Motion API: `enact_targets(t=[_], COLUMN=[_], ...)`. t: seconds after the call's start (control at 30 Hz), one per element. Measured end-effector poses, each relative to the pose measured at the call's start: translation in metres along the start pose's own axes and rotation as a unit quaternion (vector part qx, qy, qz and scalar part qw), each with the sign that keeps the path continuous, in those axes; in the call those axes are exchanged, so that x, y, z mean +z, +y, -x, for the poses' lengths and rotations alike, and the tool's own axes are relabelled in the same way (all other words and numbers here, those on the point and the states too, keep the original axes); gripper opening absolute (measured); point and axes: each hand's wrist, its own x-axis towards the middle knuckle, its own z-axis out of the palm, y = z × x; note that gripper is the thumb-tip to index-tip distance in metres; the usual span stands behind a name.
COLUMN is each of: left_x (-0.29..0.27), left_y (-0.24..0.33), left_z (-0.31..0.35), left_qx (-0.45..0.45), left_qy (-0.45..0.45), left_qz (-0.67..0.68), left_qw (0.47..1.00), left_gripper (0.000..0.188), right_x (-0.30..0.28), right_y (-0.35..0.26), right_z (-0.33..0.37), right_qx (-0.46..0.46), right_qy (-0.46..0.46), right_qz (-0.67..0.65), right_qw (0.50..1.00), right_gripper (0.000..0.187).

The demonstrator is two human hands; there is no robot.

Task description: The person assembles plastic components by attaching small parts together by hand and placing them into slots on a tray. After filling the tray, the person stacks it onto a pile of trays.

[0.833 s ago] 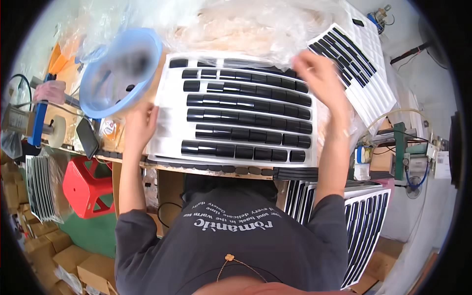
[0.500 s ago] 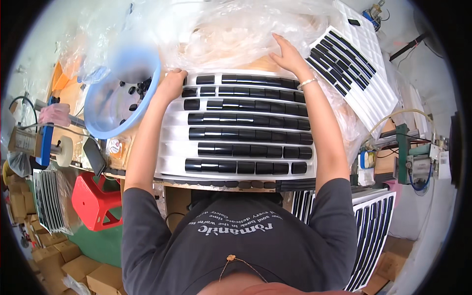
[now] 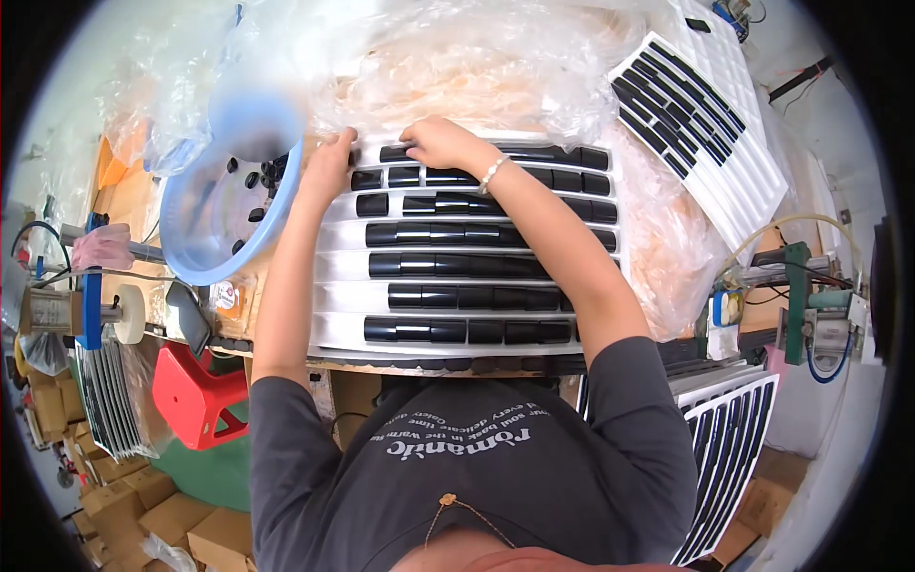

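Note:
In front of me lies a white ridged tray (image 3: 338, 329) with glossy black pieces, short and curved, lined up in several rows. My left hand (image 3: 329, 170) is at the tray's far left corner, its fingers closed. Beside its fingertips a dark piece partly shows; whether they grip it or the tray's edge is hidden. My right hand (image 3: 443, 145) reaches across the far row, with thumb and forefinger apart above a black piece (image 3: 394, 154) near that row's left end. Nothing shows between those fingers. My right forearm covers part of the rows.
Left of the tray stands a blue basin (image 3: 174, 234) holding loose black pieces. Crumpled clear plastic film (image 3: 400, 76) spreads behind. Another filled tray (image 3: 753, 195) lies at far right. A red stool (image 3: 191, 400) and cardboard boxes (image 3: 172, 520) are lower left; a filled tray (image 3: 734, 448) leans lower right.
My right hand has swung left from beyond the tray's far right corner to the left part of the far row. My left hand stays at the far left corner. The view has shifted slightly.

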Motion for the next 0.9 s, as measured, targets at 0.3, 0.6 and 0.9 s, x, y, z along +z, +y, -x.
enact_targets(t=[0.3,0.6,0.9], left_x=[0.006,0.017,0.000], left_y=[-0.009,-0.022,-0.004], left_z=[0.006,0.010,0.012], left_qx=[-0.044,-0.021,-0.060], left_qy=[0.073,0.038,0.049], left_qz=[0.161,0.010,0.149], left_qw=[0.983,0.999,0.986], left_gripper=[0.038,0.036,0.024], right_x=[0.008,0.006,0.007], right_y=[-0.020,-0.041,-0.029], right_z=[-0.020,-0.022,-0.021], right_qx=[0.053,0.128,0.100], right_qy=[-0.039,-0.102,-0.117], right_qz=[0.060,0.115,0.065], right_qw=[0.996,0.980,0.986], right_gripper=[0.016,0.035,0.029])
